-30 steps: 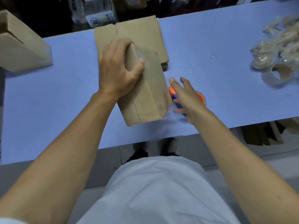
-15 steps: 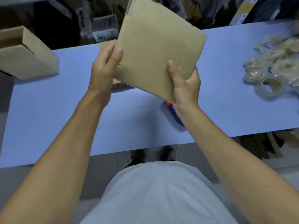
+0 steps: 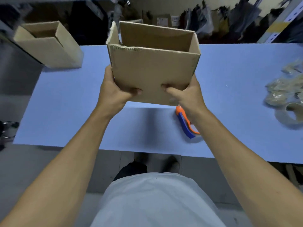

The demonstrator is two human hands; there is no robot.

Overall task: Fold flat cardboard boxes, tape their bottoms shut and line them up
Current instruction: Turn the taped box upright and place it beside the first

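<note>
Head view: a person holds an opened cardboard box [image 3: 152, 69] up above the blue table [image 3: 229, 99] with both hands.

Left hand [image 3: 114, 92] grips the box's lower left corner and right hand [image 3: 186, 94] grips the lower right, each thumb pressed flat on the near wall, the other fingers hidden behind or beneath. The box's open top faces up, one flap standing at its far left. An orange-and-blue tape dispenser [image 3: 186, 123] lies on the table just under the right wrist. Another open box [image 3: 47, 45] sits at the table's far left corner, well apart. A tape roll [image 3: 290, 115] and crumpled tape scraps [image 3: 282, 90] lie at the right edge.
</note>
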